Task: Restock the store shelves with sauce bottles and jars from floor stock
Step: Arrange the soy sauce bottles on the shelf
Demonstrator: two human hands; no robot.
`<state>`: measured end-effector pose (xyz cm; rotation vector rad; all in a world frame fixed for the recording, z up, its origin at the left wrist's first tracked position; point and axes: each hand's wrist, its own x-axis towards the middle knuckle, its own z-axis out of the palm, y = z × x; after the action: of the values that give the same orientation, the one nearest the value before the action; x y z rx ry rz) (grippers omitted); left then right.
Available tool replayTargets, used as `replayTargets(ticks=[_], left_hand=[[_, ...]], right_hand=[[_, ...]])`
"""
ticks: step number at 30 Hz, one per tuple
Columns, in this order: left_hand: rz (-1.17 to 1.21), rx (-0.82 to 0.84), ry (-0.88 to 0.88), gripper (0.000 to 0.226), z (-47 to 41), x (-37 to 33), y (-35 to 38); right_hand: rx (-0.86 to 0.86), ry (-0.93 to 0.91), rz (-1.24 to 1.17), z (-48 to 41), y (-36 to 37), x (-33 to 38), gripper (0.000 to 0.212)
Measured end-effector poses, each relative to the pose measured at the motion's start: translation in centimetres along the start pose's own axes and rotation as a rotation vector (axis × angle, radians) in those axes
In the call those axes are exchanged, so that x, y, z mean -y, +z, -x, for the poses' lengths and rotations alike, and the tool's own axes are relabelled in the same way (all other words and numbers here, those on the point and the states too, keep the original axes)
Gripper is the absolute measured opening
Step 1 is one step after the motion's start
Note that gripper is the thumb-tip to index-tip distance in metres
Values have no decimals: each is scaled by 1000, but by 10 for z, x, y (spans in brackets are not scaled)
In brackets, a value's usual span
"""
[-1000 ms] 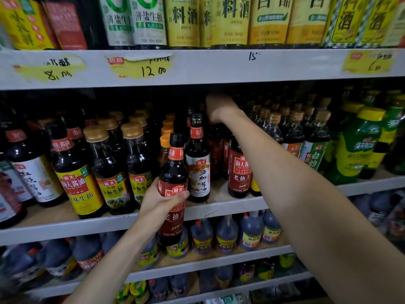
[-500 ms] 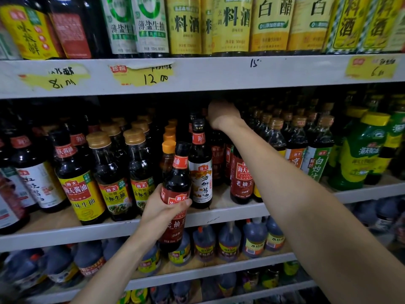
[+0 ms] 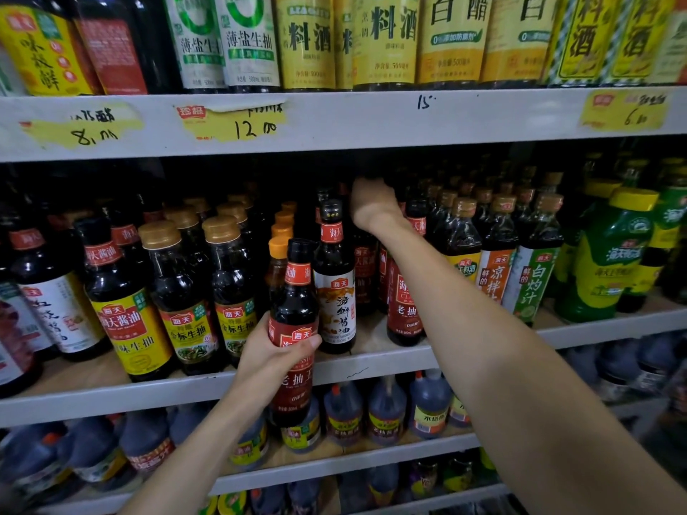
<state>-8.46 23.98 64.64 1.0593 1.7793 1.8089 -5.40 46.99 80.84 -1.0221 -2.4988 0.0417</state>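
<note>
dark soy sauce bottle with a red label and black cap (image 3: 293,328) sits upright in the left hand (image 3: 273,360), grip wrapped around its label band, thumb across the front. it hangs in the air just in front of the grey metal middle shelf (image 3: 390,360), base below the shelf lip, not yet set down. held at the waist like that, it looks ready to go straight up and in without tipping.

right hand (image 3: 373,208) reaches deep into the row, up among the necks behind the seafood soy bottle with the white label (image 3: 334,288). its fingers are lost in the shadow, so whether that grip is closed on a cap or just pushing, i cannot tell. my read: it is shuffling the back stock to open a slot.

matching red-label bottle on the shelf (image 3: 403,302) stands just beside the right forearm, so that lane is likely the target. tight quarters, and an elbow could knock the brown-capped neighbours (image 3: 464,239).
</note>
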Motion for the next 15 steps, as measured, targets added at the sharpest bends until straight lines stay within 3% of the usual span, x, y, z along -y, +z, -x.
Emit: replayTargets(ticks=[6,9,13,15], left_hand=[[9,10,0,56,1,-3,2],[20,16,4,54,2,-5,4],[14,23,23,58,2,-15,12],[16,16,37,58,1,-19,17]], right_hand=[[69,-9,3,3,-8,1,33],[77,-6,-34,17,-19,2,46],[-263,-132,-306,69,-36,-5,45],[-335,-129,-503,96,-42,-10,45]])
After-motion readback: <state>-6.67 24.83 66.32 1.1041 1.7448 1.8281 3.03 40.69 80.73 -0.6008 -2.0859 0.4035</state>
